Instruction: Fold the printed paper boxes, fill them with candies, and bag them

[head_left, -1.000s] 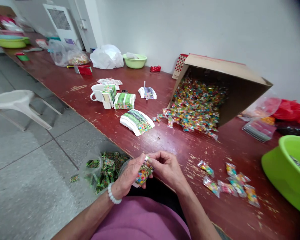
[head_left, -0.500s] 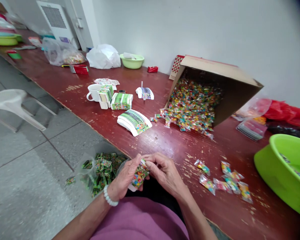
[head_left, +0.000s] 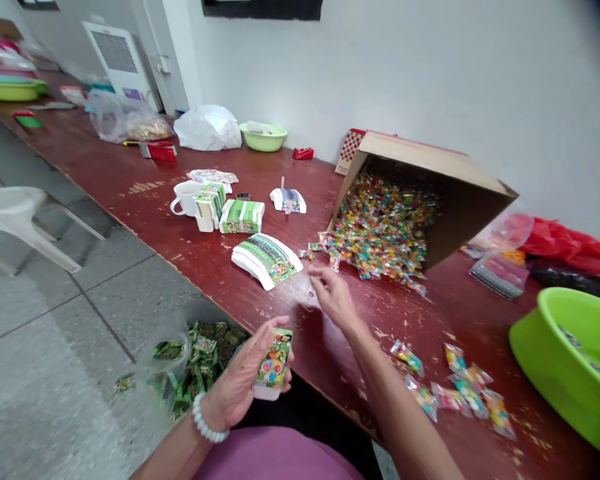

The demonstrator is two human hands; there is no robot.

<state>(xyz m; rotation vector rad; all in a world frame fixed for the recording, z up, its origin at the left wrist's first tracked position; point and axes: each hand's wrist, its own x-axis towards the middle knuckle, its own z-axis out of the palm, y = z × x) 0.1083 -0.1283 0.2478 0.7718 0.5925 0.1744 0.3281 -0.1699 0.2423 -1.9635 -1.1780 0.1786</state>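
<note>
In my left grip [head_left: 254, 368] is a small printed carton [head_left: 274, 363], green with colourful pictures. The fingers wrap its far side, the thumb lies along the near side, and its white end points down toward the purple shirt. A pale bead bracelet [head_left: 209, 419] circles the wrist just behind that grip.

My right grip [head_left: 329, 288] is ahead and to the right of the carton, apart from it, above the red desk [head_left: 300, 333]. Its fingers are bent with the tips close together; I can't tell whether anything is between them.

Left of the left grip, below the desk edge, a clear plastic bag [head_left: 167, 373] holds many small green packets [head_left: 200, 353]. Right of the right forearm lie some loose wrapped candies [head_left: 450, 399], and beyond them a lime-green basin [head_left: 563, 367].

Just ahead of the right grip, on its left, is a fanned stack of flat cartons [head_left: 267, 259]. Ahead and to its right, a tipped cardboard box [head_left: 430, 147] spills a heap of wrapped candies [head_left: 380, 227] onto the desk.

Farther off, to the left, two bundles of green cartons [head_left: 242, 217] sit beside a white mug [head_left: 186, 199]. Farthest, near the wall, is a pale green bowl [head_left: 263, 139].
</note>
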